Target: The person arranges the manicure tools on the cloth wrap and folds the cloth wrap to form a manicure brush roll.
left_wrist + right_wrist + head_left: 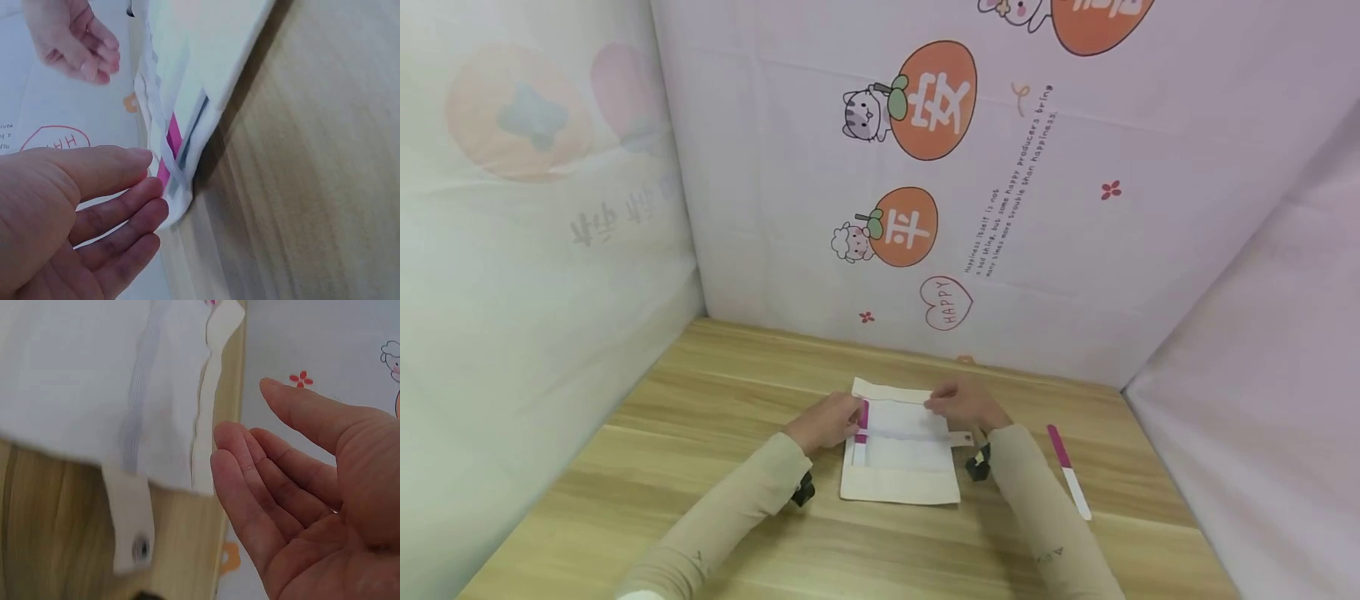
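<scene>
An off-white fabric case (898, 486) lies spread on the table, an elastic band (165, 140) running across its inside. Under the band, along the left side, sits a flat magenta-and-white stick (864, 412). My left hand (827, 419) is at the case's left edge, thumb and fingertips close beside the stick's magenta part (175, 131); nothing shows between them. Beside the upper right edge is my right hand (967, 404), its loosely bent fingers apart and holding nothing in the right wrist view. A strap (130, 519) with a metal snap sticks out from the case's right side.
Another flat magenta-and-white stick (1067, 468) lies on the wooden table (760, 367) to the right of my right forearm. White printed cloth (790, 167) hangs behind the table, and pale cloth walls (535, 333) flank both sides.
</scene>
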A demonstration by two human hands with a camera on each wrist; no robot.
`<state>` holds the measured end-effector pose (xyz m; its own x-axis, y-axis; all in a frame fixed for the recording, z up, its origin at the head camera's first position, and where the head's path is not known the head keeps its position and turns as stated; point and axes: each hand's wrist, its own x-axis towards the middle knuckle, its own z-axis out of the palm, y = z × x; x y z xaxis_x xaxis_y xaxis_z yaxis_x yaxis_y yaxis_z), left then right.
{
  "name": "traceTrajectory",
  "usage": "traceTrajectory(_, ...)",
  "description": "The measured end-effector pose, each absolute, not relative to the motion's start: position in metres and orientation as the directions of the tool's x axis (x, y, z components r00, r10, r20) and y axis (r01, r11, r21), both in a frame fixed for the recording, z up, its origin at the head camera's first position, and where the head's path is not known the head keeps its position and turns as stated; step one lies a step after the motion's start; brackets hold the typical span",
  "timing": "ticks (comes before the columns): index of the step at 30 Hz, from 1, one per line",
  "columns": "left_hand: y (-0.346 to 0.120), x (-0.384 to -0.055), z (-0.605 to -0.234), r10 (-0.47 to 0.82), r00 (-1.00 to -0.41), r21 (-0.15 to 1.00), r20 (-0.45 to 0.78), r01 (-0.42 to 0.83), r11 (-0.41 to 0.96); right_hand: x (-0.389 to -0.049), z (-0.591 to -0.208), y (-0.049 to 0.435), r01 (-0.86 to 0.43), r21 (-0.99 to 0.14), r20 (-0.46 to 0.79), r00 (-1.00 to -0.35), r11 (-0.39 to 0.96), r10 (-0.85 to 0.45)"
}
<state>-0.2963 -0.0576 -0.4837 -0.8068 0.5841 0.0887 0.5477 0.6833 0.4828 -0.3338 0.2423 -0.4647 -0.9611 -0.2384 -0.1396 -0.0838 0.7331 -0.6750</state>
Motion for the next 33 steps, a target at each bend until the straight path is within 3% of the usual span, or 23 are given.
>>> traceTrajectory(9,-0.041,-0.295,-0.481,0.635,-0.766,0.444,0.1,0.605,0.661,-0.317,-0.442,0.346,-0.1,-0.478,-0.14,-0.972,0.873,-0.188)
traceTrajectory(15,-0.038,-0.296,-0.485,0.618,-0.777,0.429,0.115,0.6,0.675,-0.305,-0.444,0.401,-0.118,-0.341,-0.111,-0.98,0.933,-0.165)
traceTrajectory(21,-0.035,-0.298,-0.489,0.623,-0.772,0.408,0.124,0.612,0.678,-0.295,-0.461,0.432,-0.031,-0.351,-0.151,-0.985,0.936,-0.089)
traceTrajectory(33,-0.026,-0.299,-0.496,0.627,-0.763,0.369,0.154,0.633,0.68,-0.284,-0.484,0.456,0.101,-0.371,-0.106,-0.992,0.923,0.066)
